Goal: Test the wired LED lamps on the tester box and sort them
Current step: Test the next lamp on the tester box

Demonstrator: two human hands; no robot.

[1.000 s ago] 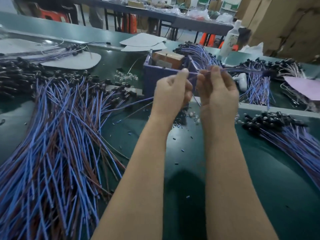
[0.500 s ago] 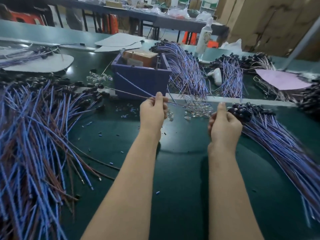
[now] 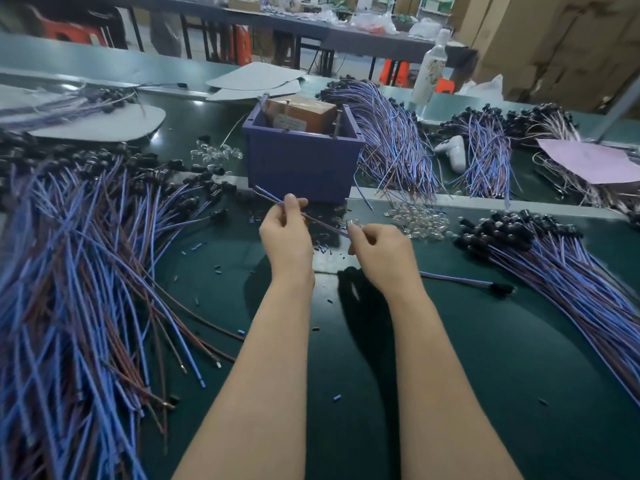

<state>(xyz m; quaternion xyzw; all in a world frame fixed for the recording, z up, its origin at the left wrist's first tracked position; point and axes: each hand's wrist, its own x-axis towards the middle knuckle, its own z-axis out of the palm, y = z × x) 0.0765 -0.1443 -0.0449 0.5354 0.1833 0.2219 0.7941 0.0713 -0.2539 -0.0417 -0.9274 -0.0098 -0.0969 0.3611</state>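
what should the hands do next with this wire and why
Probably lift the wire so its far end meets the pins on the box. The left hand and right hand both pinch it, the right at what looks like a clear lamp on its near end. The far end is low in front of the box, touching no pin.

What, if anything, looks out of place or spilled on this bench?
One wired lamp lies alone on the green mat, apart from the nearby pile, while the left hand and right hand pinch another wire. Tiny offcuts are scattered across the mat, and clear caps lie loose by the purple box.
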